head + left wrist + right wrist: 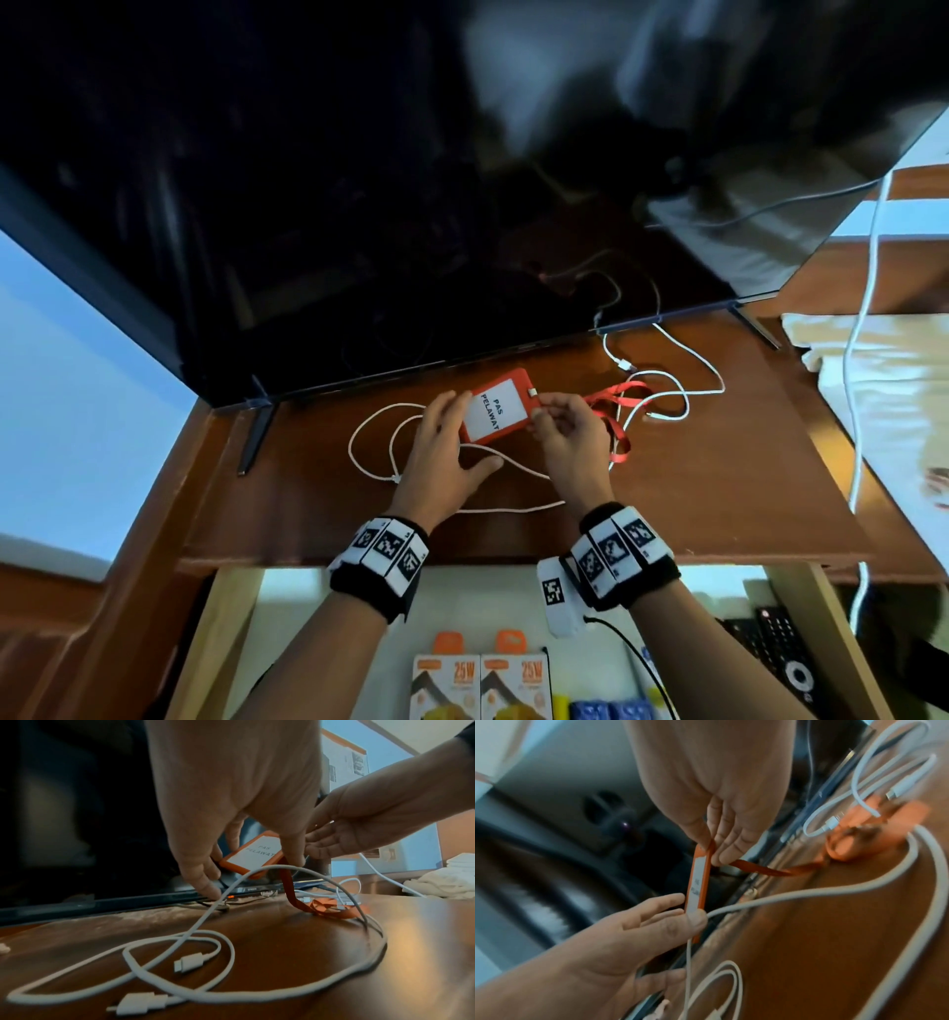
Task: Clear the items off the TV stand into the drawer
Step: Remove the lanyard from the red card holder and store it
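1. I have the red badge holder point(490, 406) lifted off the TV stand point(719, 488), just in front of the TV point(308, 205). My left hand point(441, 452) pinches its lower edge between thumb and fingers so the card does not swing.
2. My right hand point(567, 429) has its fingertips closed on the top end by the clip, where the red lanyard point(619, 411) joins. I hold it there, I judge, so that I can gather the strap rather than drag it.
3. The lanyard trails from the clip down to a loose heap on the stand, lying among the white cable point(662, 401) on my right, so a straight pull could bring that cable along.
4. A second white cable point(180, 959) lies coiled on the stand under my left wrist; one loop arches up close to the badge.
5. The drawer point(226, 627) stands open below my wrists, with charger boxes point(480, 683) and remotes point(775, 647) in it, so the badge has only a short drop to make.
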